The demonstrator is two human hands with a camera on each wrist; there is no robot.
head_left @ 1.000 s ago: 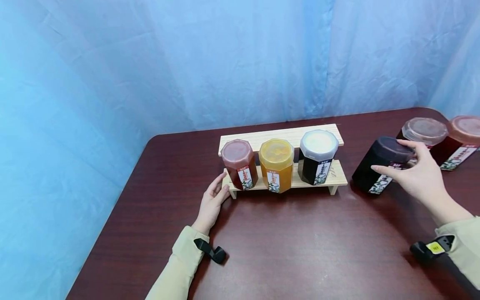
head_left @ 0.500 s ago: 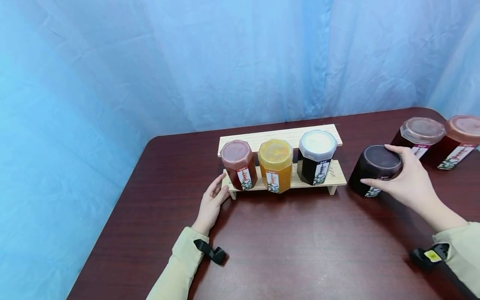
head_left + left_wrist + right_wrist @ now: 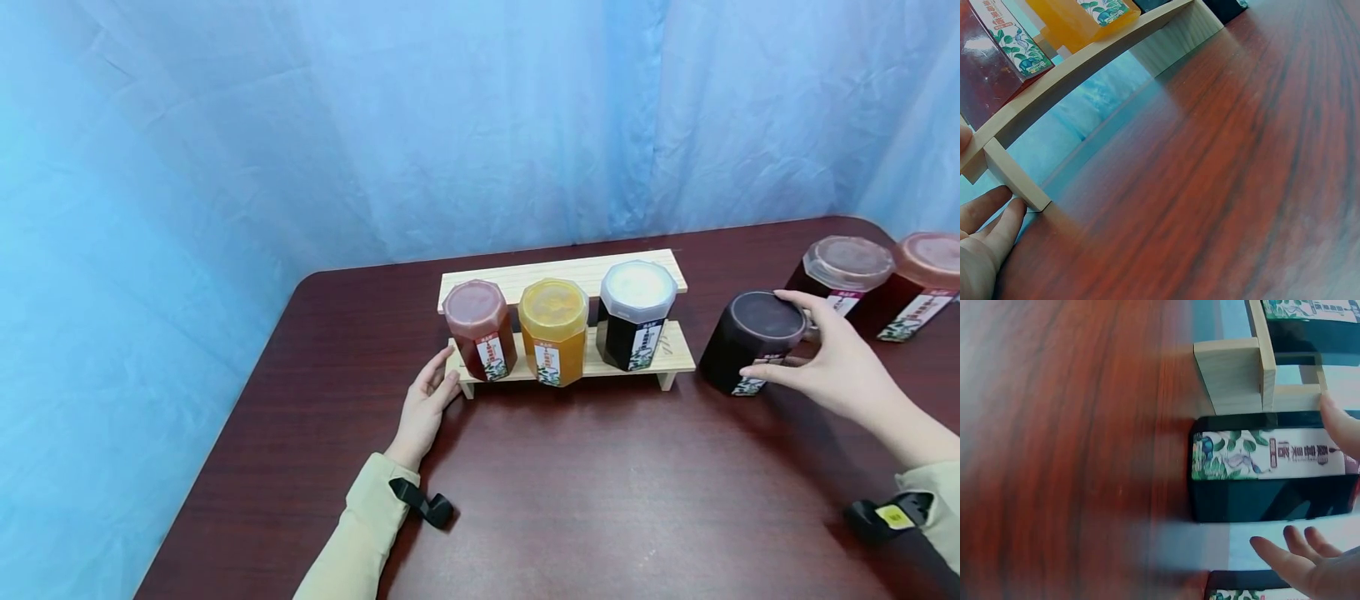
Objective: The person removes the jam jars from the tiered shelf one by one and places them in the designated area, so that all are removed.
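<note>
My left hand (image 3: 422, 412) holds the left end of a two-tier wooden rack (image 3: 570, 374), its fingers against the end leg (image 3: 1019, 176). A red jar (image 3: 480, 333), a yellow jar (image 3: 555, 333) and a dark jar with a whitish lid (image 3: 636, 317) stand in a row on the lower tier. Upright on the table, just right of the rack, is a black jar (image 3: 738, 342). Around it my right hand (image 3: 843, 358) is spread. In the right wrist view the fingers (image 3: 1294, 556) are apart from the black jar, while the thumb (image 3: 1338, 428) overlaps its other side.
Two more jars stand at the right: a dark red jar with a clear lid (image 3: 843, 267) and a red-lidded jar (image 3: 918, 292). The rack's upper tier (image 3: 555, 275) lies behind the row. A blue curtain (image 3: 480, 125) hangs beyond the table.
The black jar went from tilted to upright on the table, beside the rack. My right hand then loosened and drew slightly right. My left hand stayed at the rack's end.
</note>
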